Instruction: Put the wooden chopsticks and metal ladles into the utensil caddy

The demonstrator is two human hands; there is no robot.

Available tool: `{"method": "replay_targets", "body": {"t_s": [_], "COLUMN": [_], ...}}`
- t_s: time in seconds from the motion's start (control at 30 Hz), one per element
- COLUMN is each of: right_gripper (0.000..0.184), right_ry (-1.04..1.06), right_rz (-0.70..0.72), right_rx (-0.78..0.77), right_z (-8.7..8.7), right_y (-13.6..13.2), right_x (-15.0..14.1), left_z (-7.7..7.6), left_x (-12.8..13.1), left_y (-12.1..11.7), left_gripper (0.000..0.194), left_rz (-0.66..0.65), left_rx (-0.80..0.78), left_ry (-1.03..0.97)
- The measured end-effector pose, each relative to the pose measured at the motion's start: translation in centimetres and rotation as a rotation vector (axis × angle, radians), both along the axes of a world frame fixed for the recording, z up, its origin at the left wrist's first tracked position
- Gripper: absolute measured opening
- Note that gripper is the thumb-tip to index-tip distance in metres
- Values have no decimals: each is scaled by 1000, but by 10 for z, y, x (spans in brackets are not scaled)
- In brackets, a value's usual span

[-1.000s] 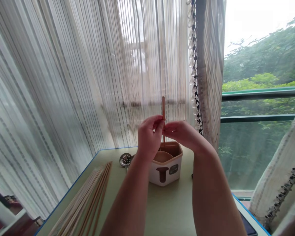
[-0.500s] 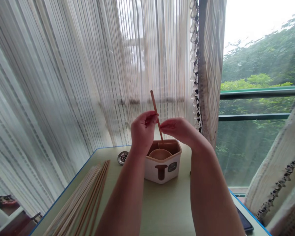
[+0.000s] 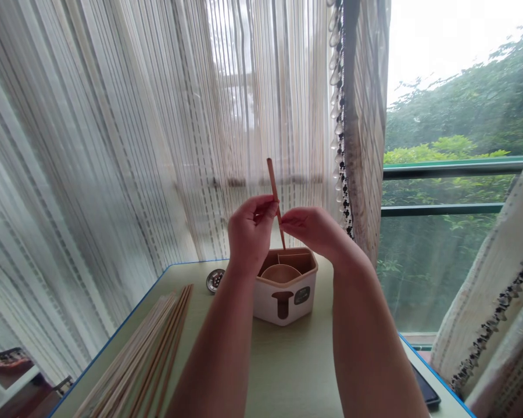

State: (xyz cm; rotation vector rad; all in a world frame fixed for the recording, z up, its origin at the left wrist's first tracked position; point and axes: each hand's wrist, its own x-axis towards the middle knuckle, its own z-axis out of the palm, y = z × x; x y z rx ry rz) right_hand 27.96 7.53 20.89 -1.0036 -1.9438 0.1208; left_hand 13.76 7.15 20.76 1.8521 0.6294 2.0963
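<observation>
My left hand (image 3: 250,229) pinches a brown wooden chopstick (image 3: 271,176) near its middle, between thumb and fingers. My right hand (image 3: 310,227) comes in from the other side, its fingertips closed on the same chopstick lower down. The stick leans slightly, thicker end up, with its thin tip just above the back rim of a white divided utensil holder (image 3: 268,306). Brown compartments line the holder, with a rounded one in front, and a T-shaped opening shows in its front wall. Whether the hands hold one stick or two pressed together, I cannot tell.
Several brown chopsticks (image 3: 168,348) lie at the left on the pale green table (image 3: 287,371), beside a bundle of lighter sticks (image 3: 128,354). A round perforated metal piece (image 3: 214,281) sits behind my left forearm. A dark phone (image 3: 426,388) rests near the right edge. Curtains hang behind.
The view has shifted slightly, moving everything a little to the left. The chopstick's tip, earlier just inside the holder's back compartment, now shows at or above the rim. Both hands keep their grip.
</observation>
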Motion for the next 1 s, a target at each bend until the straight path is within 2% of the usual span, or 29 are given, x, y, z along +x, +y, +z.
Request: {"method": "replay_targets", "body": {"t_s": [0.17, 0.57, 0.83, 1.0], "right_gripper": [12, 12, 13, 16], "right_ry": [12, -71, -39, -67], "right_rz": [-18, -53, -60, -74], "right_rx": [7, -61, -110, -110], "right_z": [1, -6, -7, -8], "right_y": [2, 13, 15, 20], "right_x": [-1, 4, 1, 0], "left_z": [-2, -15, -16, -19], "left_x": [1, 4, 3, 4], "left_y": [4, 23, 25, 31], "left_gripper": [18, 20, 21, 22], "left_rz": [-1, 25, 11, 50], "left_rx": [18, -62, -79, -98], "left_ry": [-9, 24, 5, -24]}}
